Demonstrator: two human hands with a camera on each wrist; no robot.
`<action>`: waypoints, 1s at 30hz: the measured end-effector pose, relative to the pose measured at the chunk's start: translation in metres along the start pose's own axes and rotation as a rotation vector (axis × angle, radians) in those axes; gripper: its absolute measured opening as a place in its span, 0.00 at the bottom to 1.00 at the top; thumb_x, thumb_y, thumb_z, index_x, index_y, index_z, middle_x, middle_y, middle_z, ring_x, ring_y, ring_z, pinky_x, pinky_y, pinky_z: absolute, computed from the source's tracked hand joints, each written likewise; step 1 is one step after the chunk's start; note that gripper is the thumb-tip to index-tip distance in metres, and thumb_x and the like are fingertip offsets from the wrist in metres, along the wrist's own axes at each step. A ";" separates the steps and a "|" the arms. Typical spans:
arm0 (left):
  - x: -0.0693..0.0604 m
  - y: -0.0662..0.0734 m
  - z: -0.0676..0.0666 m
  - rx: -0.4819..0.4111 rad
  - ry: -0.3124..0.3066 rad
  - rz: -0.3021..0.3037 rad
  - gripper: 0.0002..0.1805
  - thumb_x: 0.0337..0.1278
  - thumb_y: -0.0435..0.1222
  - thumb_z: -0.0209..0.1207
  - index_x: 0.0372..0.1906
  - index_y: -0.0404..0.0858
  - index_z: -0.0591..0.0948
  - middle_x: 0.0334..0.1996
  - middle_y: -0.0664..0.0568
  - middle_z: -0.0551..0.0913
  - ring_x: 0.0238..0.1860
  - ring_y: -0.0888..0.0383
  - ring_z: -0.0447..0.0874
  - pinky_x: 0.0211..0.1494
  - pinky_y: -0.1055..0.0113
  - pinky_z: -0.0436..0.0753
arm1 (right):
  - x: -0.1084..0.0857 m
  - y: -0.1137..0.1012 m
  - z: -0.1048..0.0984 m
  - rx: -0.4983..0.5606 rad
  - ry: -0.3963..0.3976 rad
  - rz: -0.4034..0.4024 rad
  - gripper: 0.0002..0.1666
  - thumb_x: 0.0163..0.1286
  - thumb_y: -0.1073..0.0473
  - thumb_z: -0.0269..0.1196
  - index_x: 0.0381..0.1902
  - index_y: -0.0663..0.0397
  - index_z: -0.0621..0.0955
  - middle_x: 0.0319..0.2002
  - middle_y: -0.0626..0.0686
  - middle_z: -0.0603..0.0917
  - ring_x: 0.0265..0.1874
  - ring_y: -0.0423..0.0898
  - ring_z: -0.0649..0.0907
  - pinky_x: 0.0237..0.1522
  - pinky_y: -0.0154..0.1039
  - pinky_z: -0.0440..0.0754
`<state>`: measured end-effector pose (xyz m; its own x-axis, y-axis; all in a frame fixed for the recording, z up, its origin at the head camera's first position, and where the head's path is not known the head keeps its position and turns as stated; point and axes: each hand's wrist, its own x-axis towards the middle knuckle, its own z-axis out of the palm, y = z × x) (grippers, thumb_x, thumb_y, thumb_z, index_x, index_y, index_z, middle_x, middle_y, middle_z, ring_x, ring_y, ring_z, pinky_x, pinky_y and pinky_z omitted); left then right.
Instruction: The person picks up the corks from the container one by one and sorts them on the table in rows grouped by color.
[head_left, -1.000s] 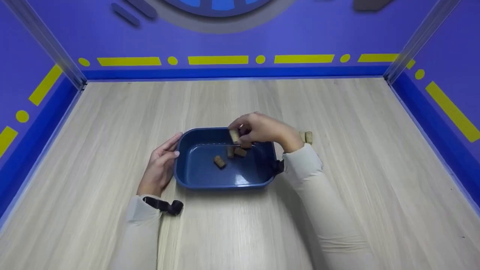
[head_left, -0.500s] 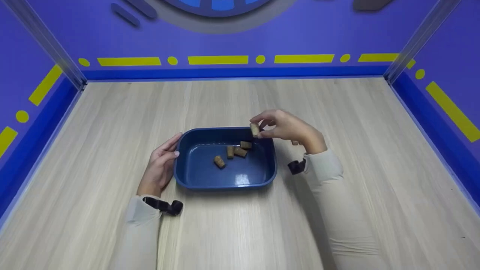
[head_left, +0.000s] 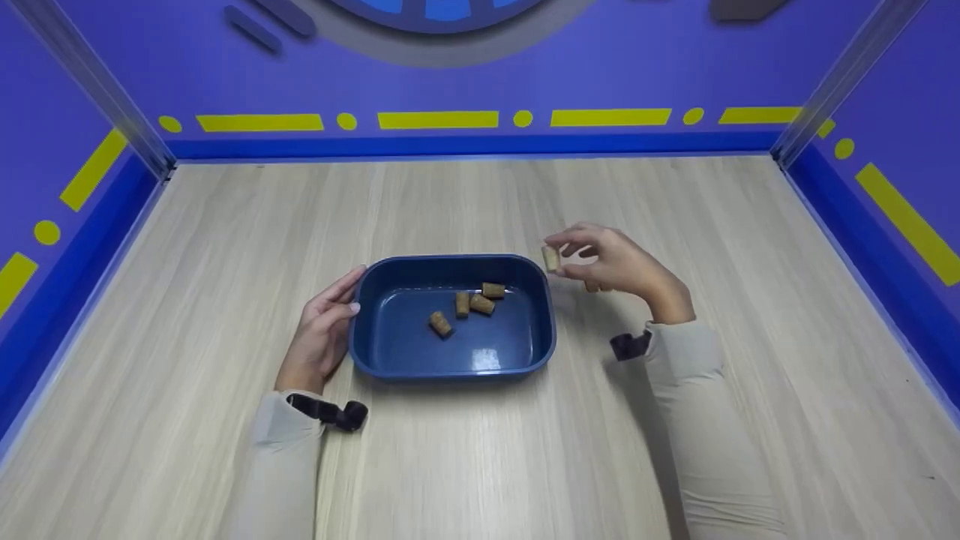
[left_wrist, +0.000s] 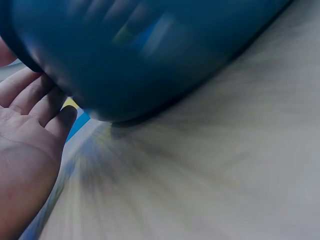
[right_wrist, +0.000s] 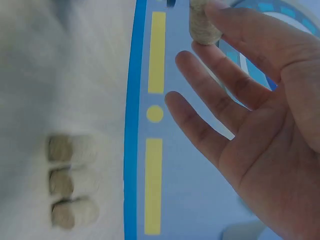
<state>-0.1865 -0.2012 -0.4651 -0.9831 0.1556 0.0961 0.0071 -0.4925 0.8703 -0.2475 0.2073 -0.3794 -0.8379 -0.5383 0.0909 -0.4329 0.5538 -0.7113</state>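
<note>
A dark blue rectangular container (head_left: pixel 451 373) sits on the table with several brown corks (head_left: pixel 462 304) lying inside it. My left hand (head_left: pixel 319 330) holds its left side, thumb at the rim and fingers along the outer wall, as the left wrist view (left_wrist: pixel 30 115) also shows. Just off the container's back right corner, in the air, my right hand (head_left: pixel 611 259) pinches a cork (head_left: pixel 551 259) between thumb and fingertips. The right wrist view has this pinched cork (right_wrist: pixel 204 25) at the top, with the other fingers spread.
Three more corks (right_wrist: pixel 62 182) lie in a row on the table in the right wrist view; the right hand mostly hides them from the head camera. Blue-purple panels (head_left: pixel 480 90) with yellow marks wall in the wooden table (head_left: pixel 465 450) at the back and sides.
My right hand has moved right with the pinched cork, from above the container's back part to outside its right rim. The left hand and container have stayed put.
</note>
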 end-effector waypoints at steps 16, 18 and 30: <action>-0.004 0.004 -0.002 0.029 0.009 -0.005 0.30 0.56 0.19 0.45 0.68 0.26 0.65 0.58 0.54 0.79 0.61 0.63 0.75 0.58 0.72 0.76 | -0.033 0.039 -0.009 0.077 0.114 0.090 0.26 0.62 0.70 0.63 0.60 0.63 0.77 0.57 0.60 0.77 0.51 0.54 0.80 0.54 0.38 0.78; -0.004 0.005 -0.002 0.025 0.009 0.000 0.30 0.56 0.19 0.45 0.67 0.26 0.66 0.58 0.54 0.79 0.61 0.63 0.75 0.59 0.72 0.76 | -0.036 0.041 -0.010 0.073 0.123 0.090 0.26 0.62 0.69 0.63 0.60 0.63 0.76 0.58 0.60 0.77 0.50 0.54 0.80 0.53 0.35 0.78; -0.005 0.007 0.000 0.005 0.008 -0.006 0.30 0.55 0.19 0.46 0.66 0.28 0.68 0.57 0.53 0.79 0.60 0.63 0.75 0.57 0.72 0.77 | -0.053 0.059 -0.012 0.100 0.186 0.162 0.27 0.63 0.69 0.62 0.62 0.65 0.74 0.59 0.61 0.76 0.49 0.47 0.79 0.55 0.40 0.79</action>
<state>-0.1818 -0.2056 -0.4599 -0.9846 0.1514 0.0873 0.0024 -0.4875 0.8731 -0.2327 0.2758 -0.4176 -0.9443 -0.3164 0.0908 -0.2613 0.5525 -0.7915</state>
